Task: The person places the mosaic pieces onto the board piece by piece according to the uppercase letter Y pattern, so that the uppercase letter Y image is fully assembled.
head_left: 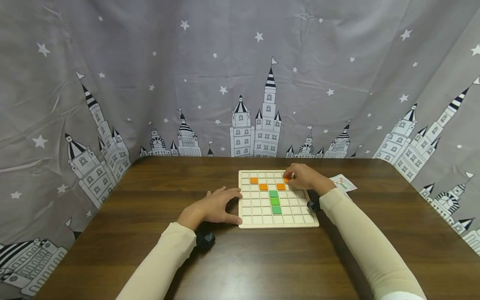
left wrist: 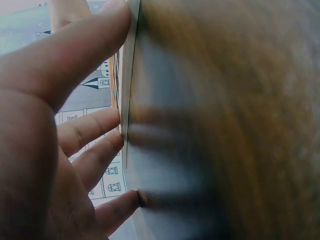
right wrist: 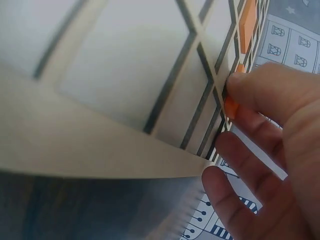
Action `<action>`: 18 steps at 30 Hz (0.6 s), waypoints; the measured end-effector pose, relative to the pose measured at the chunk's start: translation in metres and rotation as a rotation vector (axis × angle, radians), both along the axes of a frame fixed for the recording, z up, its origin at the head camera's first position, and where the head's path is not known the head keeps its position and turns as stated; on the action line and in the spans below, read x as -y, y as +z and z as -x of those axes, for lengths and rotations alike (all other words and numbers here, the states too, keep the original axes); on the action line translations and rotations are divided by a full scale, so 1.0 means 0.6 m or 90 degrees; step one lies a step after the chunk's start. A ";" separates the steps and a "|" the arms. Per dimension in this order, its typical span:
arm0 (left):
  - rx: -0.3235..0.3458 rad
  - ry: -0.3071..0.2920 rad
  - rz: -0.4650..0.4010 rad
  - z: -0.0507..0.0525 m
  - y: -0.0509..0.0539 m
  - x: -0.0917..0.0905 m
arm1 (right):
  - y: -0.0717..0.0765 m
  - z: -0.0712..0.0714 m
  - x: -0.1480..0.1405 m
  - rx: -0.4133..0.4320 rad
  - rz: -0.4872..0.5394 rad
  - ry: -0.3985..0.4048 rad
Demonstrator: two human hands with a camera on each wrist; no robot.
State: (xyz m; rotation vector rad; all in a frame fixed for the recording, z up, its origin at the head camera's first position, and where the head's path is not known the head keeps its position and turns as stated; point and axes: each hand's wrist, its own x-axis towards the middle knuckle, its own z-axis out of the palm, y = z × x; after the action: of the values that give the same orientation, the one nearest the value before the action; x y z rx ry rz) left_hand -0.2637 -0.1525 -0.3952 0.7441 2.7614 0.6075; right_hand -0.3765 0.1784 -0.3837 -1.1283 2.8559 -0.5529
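A pale wooden grid board (head_left: 256, 219) lies on the table. My left hand (head_left: 215, 207) has its fingers spread and touches the board's left edge, with the thumb near the front corner. My right hand (head_left: 303, 177) pinches an orange square tile (right wrist: 231, 107) between thumb and finger at the board's upper right cells. Three other orange tiles lie in cells: one at upper left (head_left: 253, 180), one lower and inward (head_left: 263, 187), and one right of the middle (head_left: 281, 186). Below them, three green tiles (head_left: 275, 201) form a column. My right hand covers some upper right cells.
A printed pattern card (head_left: 344, 182) lies on the brown table (head_left: 150, 179) just right of the board, partly behind my right forearm. At the table's back hangs a grey curtain (head_left: 210, 75) with castles and stars. Each wrist carries a dark band.
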 end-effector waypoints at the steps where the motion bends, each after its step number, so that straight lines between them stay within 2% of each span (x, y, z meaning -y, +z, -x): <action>1: -0.001 -0.001 -0.001 0.000 -0.001 0.000 | 0.001 -0.001 0.000 0.001 -0.001 0.001; 12: 0.003 0.005 0.006 0.000 0.000 0.002 | 0.009 -0.006 0.002 0.022 -0.010 -0.030; 18: 0.003 0.004 0.005 0.000 0.001 0.000 | 0.012 -0.009 0.006 0.047 -0.027 -0.074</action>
State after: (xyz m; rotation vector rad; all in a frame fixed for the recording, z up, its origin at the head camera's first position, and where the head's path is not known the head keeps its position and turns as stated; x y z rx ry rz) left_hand -0.2637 -0.1527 -0.3947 0.7319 2.7616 0.5976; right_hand -0.3708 0.1748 -0.3765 -0.9199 2.8692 -0.5243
